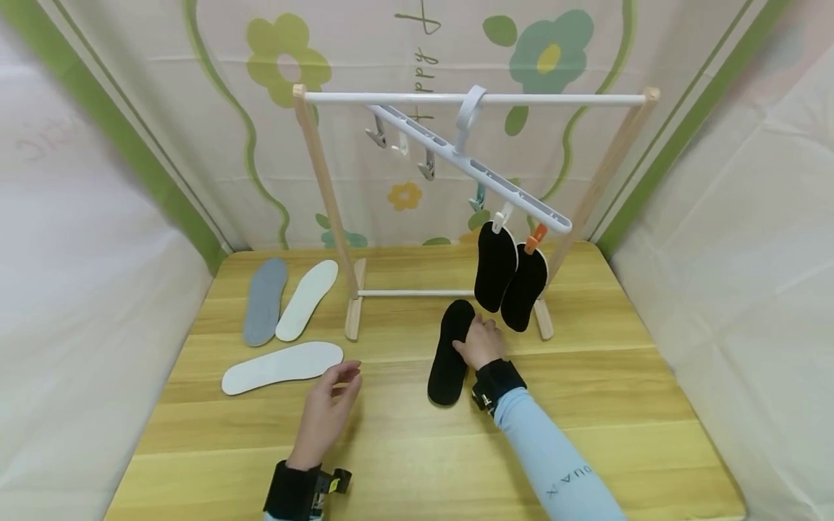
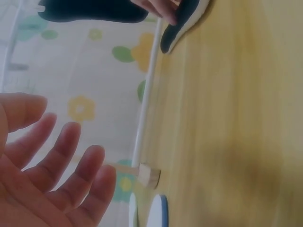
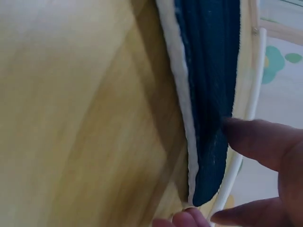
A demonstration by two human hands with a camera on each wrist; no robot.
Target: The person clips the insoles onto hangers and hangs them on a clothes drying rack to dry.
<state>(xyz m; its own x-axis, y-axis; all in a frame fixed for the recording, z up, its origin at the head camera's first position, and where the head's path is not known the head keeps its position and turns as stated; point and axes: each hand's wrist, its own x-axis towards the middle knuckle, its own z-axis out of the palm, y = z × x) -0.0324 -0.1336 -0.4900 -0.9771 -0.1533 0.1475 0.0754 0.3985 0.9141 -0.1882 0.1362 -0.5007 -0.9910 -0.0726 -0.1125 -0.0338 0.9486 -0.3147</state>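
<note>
My right hand (image 1: 483, 344) holds a black insole (image 1: 447, 369) by its right edge, thumb over the dark face. In the right wrist view the insole (image 3: 208, 94) shows a pale underside edge and casts a shadow on the wood. My left hand (image 1: 326, 409) hovers over the table with fingers loosely bent and nothing in it; its palm and fingers (image 2: 87, 165) show in the left wrist view. Nearest to it lies a white insole (image 1: 276, 367). Two more black insoles hang from the hanger (image 1: 515, 194), one by a white clip (image 1: 502, 218), the other by an orange clip (image 1: 536, 237).
A rack with a white top rail (image 1: 391, 98) and wooden posts (image 1: 326, 181) stands at the back, bearing the slanted hanger. Several other clips hang along it, one of them teal (image 1: 478, 197). Grey (image 1: 265, 304) and white (image 1: 306, 300) insoles lie at the left.
</note>
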